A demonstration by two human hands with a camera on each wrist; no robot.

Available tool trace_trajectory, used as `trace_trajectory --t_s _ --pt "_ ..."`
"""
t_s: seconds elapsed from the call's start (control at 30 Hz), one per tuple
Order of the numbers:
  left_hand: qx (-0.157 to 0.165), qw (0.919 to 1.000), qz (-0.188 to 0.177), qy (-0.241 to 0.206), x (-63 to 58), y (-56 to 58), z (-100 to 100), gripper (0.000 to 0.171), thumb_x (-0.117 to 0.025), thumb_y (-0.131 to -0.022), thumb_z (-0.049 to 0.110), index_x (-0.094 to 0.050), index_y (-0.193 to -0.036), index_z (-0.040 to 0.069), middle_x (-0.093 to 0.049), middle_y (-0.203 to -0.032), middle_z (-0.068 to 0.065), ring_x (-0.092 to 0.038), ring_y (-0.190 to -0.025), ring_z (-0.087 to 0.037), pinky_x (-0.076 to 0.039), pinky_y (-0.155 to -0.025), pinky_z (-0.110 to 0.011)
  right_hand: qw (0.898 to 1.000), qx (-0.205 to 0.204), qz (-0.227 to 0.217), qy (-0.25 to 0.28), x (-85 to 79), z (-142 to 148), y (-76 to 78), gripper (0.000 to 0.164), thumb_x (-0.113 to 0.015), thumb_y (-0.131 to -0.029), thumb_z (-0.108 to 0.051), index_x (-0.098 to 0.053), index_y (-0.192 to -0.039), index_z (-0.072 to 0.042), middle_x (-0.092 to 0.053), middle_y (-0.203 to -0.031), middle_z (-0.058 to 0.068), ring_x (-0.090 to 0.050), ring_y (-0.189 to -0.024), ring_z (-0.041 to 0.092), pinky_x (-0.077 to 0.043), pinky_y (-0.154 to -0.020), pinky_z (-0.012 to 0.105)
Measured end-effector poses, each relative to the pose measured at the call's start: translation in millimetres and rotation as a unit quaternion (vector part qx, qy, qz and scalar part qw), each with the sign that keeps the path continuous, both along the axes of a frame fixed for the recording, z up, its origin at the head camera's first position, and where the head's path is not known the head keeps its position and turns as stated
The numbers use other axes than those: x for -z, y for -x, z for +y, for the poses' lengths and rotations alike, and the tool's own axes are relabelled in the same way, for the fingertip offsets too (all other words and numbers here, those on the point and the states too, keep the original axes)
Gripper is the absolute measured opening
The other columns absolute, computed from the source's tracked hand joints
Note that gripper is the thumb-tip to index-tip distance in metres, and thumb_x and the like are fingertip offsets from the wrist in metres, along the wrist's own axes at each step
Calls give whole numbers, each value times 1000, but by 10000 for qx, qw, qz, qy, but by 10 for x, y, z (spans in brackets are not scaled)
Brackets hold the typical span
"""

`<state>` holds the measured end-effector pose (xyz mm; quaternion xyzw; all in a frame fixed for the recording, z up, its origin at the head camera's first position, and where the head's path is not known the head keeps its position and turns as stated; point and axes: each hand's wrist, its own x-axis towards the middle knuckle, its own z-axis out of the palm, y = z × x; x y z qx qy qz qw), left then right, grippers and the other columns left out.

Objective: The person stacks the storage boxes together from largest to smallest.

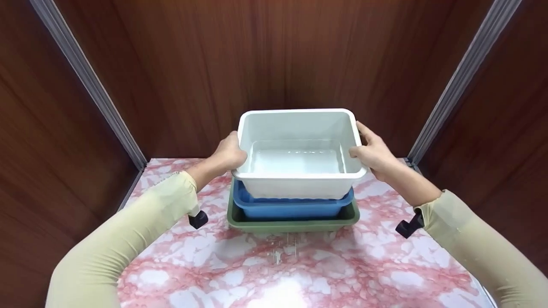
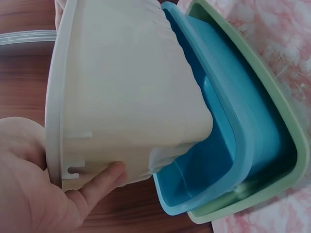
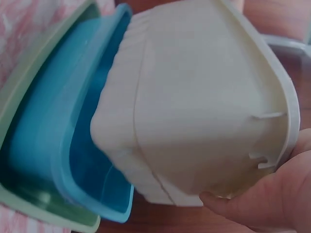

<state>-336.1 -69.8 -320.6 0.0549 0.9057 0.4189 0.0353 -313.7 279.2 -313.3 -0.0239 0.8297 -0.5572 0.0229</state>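
A white plastic basin [image 1: 295, 160] is held up over a blue basin [image 1: 293, 209], its bottom partly within the blue rim. My left hand [image 1: 229, 152] grips its left side, thumb over the rim; in the left wrist view a finger [image 2: 104, 179] presses along the outer wall. On the right side my right hand [image 1: 373, 150] holds the rim, thumb inside and fingers outside. The blue basin sits inside a green basin [image 1: 293, 226] on the table. The white basin's side walls [image 3: 194, 107] show in the right wrist view.
Pink-and-white marbled table [image 1: 205, 252] lies beneath the stack. A dark wooden panel [image 1: 274, 55] stands right behind it, with more panels at both sides and grey metal strips [image 1: 94, 90] at the corners.
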Motion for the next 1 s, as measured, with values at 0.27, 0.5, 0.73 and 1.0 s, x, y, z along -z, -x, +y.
trace_trajectory --t_s 0.27,0.5,0.73,1.0 --pt "82 9992 158 361 59 28 14 50 -52 -84 0 -41 -132 -4 -55 -117 -18 -53 -105 -27 -48 -89 -40 9990 -26 90 -443 71 110 107 88 -55 -81 3 -15 -157 -16 -26 -156 13 -37 -132 34 -38 -100 52" --pt "103 9975 243 660 98 60 5 51 -54 -83 3 -41 -132 -5 -56 -115 -17 -54 -104 -27 -48 -89 -41 9977 27 171 -655 153 144 190 86 -59 -81 1 -20 -156 -15 -33 -152 14 -43 -127 34 -40 -99 53" --pt "138 9975 290 631 125 96 -50 48 -52 -83 4 -44 -130 -4 -56 -114 -17 -54 -101 -28 -47 -89 -42 9961 -129 226 -840 195 107 266 83 -60 -82 0 -22 -156 -13 -38 -149 15 -46 -123 34 -42 -97 54" --pt "227 9943 221 1017 203 156 -22 50 -51 -83 5 -43 -131 -6 -56 -116 -19 -52 -103 -29 -44 -92 -43 9941 -198 333 -1012 311 132 324 85 -59 -78 2 -24 -154 -10 -44 -143 19 -52 -115 34 -46 -90 49"
